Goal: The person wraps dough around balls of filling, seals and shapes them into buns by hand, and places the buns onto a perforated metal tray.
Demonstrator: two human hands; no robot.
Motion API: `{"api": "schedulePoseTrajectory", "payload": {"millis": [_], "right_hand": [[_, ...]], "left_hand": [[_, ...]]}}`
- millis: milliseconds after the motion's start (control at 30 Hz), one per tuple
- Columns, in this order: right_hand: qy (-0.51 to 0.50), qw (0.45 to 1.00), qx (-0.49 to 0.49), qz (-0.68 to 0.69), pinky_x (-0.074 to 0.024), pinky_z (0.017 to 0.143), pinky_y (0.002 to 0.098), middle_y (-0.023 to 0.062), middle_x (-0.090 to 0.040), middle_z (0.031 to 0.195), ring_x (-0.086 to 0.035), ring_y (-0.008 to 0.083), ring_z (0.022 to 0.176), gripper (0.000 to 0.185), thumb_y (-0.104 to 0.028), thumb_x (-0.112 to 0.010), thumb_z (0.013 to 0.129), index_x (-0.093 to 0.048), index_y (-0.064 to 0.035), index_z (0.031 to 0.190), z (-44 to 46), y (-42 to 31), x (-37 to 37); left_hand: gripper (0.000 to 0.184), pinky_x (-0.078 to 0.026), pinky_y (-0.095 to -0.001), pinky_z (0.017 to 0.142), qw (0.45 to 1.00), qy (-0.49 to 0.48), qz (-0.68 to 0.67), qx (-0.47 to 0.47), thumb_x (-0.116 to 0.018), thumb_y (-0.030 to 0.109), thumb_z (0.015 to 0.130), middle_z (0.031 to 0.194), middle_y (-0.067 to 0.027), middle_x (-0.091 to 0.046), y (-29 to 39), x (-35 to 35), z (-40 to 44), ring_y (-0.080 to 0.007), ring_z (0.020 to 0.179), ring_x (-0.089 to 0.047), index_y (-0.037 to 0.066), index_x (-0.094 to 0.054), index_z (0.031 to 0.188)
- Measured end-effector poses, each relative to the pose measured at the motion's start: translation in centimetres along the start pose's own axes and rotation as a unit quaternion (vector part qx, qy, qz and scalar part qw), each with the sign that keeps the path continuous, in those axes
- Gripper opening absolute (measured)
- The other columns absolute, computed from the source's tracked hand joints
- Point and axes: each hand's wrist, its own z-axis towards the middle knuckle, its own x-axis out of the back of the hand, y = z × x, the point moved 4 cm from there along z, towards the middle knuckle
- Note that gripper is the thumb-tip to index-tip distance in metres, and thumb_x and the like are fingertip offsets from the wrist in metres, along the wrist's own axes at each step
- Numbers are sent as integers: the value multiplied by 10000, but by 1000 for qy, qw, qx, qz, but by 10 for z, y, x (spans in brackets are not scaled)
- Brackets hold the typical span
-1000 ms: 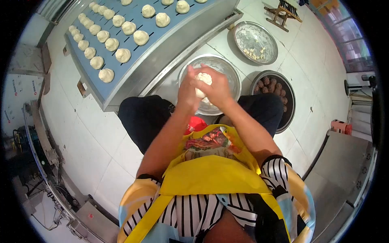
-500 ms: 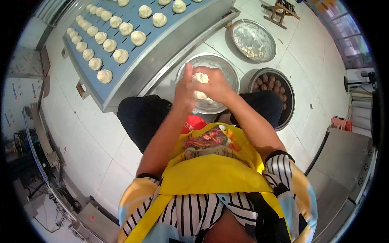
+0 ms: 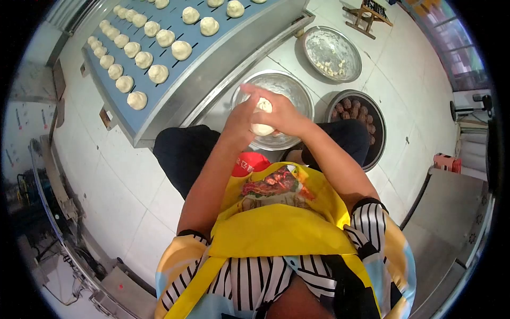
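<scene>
A pale dough ball (image 3: pixel 261 129) is cupped between both of my hands, above a steel bowl (image 3: pixel 304 91). My left hand (image 3: pixel 241 121) presses against its left side, fingers closed in. From the right, my right hand (image 3: pixel 288 115) wraps round it, with a finger across the front of the dough. Part of the dough shows above that finger and a rounder part below. The fingertips on the far side are hidden.
Rows of shaped dough balls (image 3: pixel 158 74) sit on a blue slotted tray (image 3: pixel 183 80) at upper left. A floury pan (image 3: pixel 340 45) with dough scraps and a dark pot (image 3: pixel 383 133) of brown balls stand on the tiled floor. A small wooden stool (image 3: pixel 366 18) stands farther back.
My left hand has tilted inward over the dough, its upper fingers leaning to the right. The dough has turned and sits slightly lower between my palms. The tray and bowls are unchanged.
</scene>
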Motion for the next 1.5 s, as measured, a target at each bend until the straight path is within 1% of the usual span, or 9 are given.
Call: {"api": "schedulePoseTrajectory", "payload": {"millis": [200,333,567,700,833,967,1067,1200,1500], "right_hand": [[99,981,97,-134,-503,675,304,96,-675,876,-623,162,701,348,-287,-654,809,-650,-63,1075,7,13,-5],[18,995,97,-19,-496,721,309,127,-670,830,-638,202,771,308,-292,-663,802,-671,-42,982,9,2,-5],[111,973,178,-101,-496,760,342,164,-660,854,-647,298,877,299,-293,-637,817,-661,-31,958,9,6,-7],[-47,996,-27,-74,-491,780,350,181,-649,906,-636,326,919,313,-300,-642,814,-658,-25,961,8,7,0],[47,988,74,-128,-491,793,310,159,-659,960,-631,212,905,315,-269,-637,806,-654,-40,1022,9,1,-4],[-77,995,54,-44,-489,764,314,144,-650,889,-628,250,793,335,-280,-637,812,-638,-27,1033,7,11,-2],[56,968,57,-237,-495,755,309,100,-664,905,-627,180,786,309,-242,-627,808,-651,-49,1048,8,8,-2],[9,998,36,-40,-500,684,323,103,-660,871,-624,168,742,293,-281,-651,805,-673,-48,982,3,0,-2],[-81,996,-20,23,-502,672,269,76,-659,781,-614,120,722,311,-295,-662,819,-674,-65,1028,1,1,1]], "left_hand": [[462,-503,-308,788,946,123,-289,84,-451,455,960,1045,-59,-592,16,-30,-20,-154,941,-601,57,-491,1191],[436,-510,-326,791,984,-39,-114,130,-422,433,976,1069,-70,-578,15,-4,-17,-159,950,-603,61,-487,1193],[626,-515,-415,826,962,112,-189,160,-442,558,916,1212,-138,-518,20,-25,-22,-247,1067,-572,62,-402,1295],[605,-547,-406,763,978,8,-181,103,-453,559,914,1144,-133,-539,21,-20,-31,-256,1016,-598,45,-438,1233],[564,-578,-376,706,962,120,-233,77,-464,529,923,1084,-125,-572,19,-24,-25,-251,942,-634,35,-480,1194],[553,-539,-409,797,967,-58,-151,196,-473,535,920,1156,-103,-544,23,-13,-27,-235,1033,-588,72,-474,1223],[537,-573,-429,719,959,86,-262,64,-482,517,920,1090,-118,-569,12,-23,-25,-267,960,-620,55,-488,1193],[511,-524,-438,817,973,-62,-162,155,-469,506,934,1133,-99,-560,26,-14,-30,-234,1053,-582,74,-498,1205],[524,-555,-489,750,971,15,-180,159,-505,501,912,1190,-105,-540,17,-19,-30,-276,1020,-595,91,-472,1237]]}}
